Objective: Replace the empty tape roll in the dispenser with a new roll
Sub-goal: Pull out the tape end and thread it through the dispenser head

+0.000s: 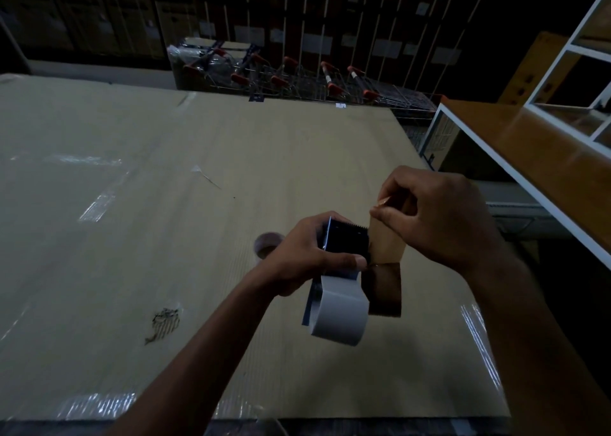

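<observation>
Over cardboard sheet [132, 270], I saw left hand [307, 253] gripping dispenser [344, 270]; right hand [439, 217] pinched brown tape end [386, 243] near serrated blade [358, 227].

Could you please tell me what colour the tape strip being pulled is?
Brown tape, in the head view.

Scene dim and underexposed overall. Far background nearly black, detail lost. Glare streaks on strips of clear tape stuck to the tan cardboard-covered worktop [165, 204], strongest at the near edge. Wide-angle bending visible at frame edges. Both hands slightly soft; image grainy.
</observation>
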The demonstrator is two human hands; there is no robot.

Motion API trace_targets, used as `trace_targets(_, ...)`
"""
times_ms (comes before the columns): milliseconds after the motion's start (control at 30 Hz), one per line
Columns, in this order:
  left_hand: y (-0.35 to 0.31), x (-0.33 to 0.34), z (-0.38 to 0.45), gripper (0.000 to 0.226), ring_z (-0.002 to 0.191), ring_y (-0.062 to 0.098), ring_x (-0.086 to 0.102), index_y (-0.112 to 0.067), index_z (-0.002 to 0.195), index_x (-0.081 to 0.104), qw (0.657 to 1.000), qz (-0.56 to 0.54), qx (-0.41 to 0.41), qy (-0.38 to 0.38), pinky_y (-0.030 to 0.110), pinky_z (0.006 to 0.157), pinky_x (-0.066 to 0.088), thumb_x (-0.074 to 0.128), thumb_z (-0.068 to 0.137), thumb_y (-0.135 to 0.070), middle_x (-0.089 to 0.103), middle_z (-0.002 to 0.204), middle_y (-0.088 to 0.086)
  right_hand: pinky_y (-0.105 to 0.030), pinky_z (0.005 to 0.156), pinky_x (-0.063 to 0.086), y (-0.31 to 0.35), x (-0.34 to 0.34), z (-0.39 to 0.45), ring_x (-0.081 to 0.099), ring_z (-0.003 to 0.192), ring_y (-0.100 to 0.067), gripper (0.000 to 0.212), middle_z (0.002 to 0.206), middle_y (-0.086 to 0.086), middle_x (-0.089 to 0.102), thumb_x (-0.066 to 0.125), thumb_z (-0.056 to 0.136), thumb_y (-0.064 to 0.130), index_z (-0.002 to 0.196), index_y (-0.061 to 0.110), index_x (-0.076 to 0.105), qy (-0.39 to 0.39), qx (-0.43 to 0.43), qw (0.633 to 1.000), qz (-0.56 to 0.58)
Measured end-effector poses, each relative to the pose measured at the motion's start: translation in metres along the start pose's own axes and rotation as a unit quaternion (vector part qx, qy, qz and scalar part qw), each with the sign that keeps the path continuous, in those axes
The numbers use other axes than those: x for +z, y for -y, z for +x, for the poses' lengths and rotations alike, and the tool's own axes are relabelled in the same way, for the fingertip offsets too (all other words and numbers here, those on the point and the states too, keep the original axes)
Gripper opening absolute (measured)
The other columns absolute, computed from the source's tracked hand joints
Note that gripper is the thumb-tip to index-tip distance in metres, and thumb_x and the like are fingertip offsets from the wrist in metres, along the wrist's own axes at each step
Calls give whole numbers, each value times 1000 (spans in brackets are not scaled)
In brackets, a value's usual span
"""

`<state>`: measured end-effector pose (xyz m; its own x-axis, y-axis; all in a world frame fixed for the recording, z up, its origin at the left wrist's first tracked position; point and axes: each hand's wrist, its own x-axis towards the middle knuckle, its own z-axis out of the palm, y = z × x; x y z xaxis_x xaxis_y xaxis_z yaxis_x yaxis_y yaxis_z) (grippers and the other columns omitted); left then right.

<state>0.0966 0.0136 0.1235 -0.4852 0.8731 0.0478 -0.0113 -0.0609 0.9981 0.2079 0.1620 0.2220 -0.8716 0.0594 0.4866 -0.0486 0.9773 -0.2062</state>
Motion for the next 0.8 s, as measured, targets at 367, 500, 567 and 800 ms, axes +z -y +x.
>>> trace_targets(367,-2,3,-8,44,97,20,68,-17,106,58,996,87,3,-21,41,81,60,82,71,-6,66,103,1,-42,59,57,7,-7,-2,64,67,-17,27,78,1,68,58,73,43,87,19,62,1,-11,1000,28)
trace_targets(500,-2,4,-10,41,96,24,66,-18,104,57,996,85,11,-24,43,80,60,80,73,-5,64,100,1,-40,61,57,8,0,-3,62,67,-11,24,76,11,61,57,72,43,86,24,61,47,-1,998,35)
trace_targets(567,-2,4,-11,40,95,26,66,-21,101,57,996,85,15,-24,43,79,61,80,72,-5,63,99,2,-39,62,57,7,1,-4,62,67,-11,24,77,9,63,58,71,43,86,24,61,65,1,997,49)
trace_targets(800,-3,3,-10,41,97,22,67,-20,103,57,994,100,18,-29,38,79,60,80,73,-5,65,103,3,-36,61,57,10,-5,-3,61,67,-7,22,76,13,61,59,71,42,86,26,61,63,-5,996,65)
